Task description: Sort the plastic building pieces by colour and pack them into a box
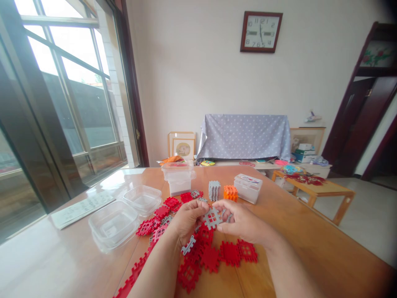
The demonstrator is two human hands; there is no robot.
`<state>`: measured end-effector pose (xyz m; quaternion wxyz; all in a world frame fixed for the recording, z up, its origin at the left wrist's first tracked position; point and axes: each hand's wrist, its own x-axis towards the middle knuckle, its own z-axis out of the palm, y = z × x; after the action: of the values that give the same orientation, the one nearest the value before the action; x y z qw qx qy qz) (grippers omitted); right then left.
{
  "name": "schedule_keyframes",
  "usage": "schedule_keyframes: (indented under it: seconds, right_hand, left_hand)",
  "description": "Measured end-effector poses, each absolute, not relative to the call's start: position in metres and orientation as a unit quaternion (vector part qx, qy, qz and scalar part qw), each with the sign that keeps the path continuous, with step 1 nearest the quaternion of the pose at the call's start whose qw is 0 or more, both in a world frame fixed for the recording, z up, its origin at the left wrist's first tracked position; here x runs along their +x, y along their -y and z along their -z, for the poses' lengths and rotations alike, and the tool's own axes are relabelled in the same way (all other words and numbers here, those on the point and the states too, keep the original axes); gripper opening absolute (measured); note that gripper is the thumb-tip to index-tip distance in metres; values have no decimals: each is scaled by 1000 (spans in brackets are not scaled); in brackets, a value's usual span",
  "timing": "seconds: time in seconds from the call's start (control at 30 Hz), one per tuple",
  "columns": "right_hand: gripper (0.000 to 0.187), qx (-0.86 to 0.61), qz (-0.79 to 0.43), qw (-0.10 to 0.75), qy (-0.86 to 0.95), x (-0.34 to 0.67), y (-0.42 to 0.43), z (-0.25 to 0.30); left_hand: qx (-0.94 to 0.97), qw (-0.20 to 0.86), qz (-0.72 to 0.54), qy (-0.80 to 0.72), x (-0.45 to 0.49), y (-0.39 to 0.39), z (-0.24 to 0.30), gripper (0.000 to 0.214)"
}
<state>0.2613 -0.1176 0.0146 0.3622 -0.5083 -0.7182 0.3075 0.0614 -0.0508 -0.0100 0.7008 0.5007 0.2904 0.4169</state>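
Observation:
Above the table, a grey interlocking window tile (212, 218) with notched edges is pinched between both hands. My left hand (190, 217) grips its upper left side with thumb and fingers. On the opposite side, my right hand (240, 219) has its thumb and forefinger closed on the tile's edge. Some grey shows behind the right fingers, too hidden to tell what it is. Below the hands lies a spread of red notched tiles (211, 257), some solid and some with window openings. A loose grey piece (188, 245) rests by my left wrist.
Beyond the hands stand a grey stack of tiles (214, 190) and an orange block (230, 193). A lidded clear box (248, 188) is at the right. Clear tubs (178, 180) stand behind, and open clear containers (113, 223) lie left, near a printed sheet (83, 209).

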Motion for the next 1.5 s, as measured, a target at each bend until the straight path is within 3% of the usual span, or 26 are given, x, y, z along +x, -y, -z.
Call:
schedule_keyframes:
  seconds: [0.4, 1.03, 1.37, 1.5]
  right_hand:
    - [43, -522, -325, 432, 660, 304, 104, -3]
    - [48, -598, -320, 379, 630, 331, 93, 18]
    - [51, -577, -366, 411, 603, 331, 88, 28]
    - [43, -594, -322, 436, 594, 325, 88, 21]
  left_hand:
    - [486, 677, -426, -352, 64, 50, 9, 37]
    - [508, 642, -424, -387, 60, 44, 11, 38]
    - [536, 594, -434, -415, 54, 42, 7, 37]
    - [574, 536, -437, -438, 45, 38, 6, 27]
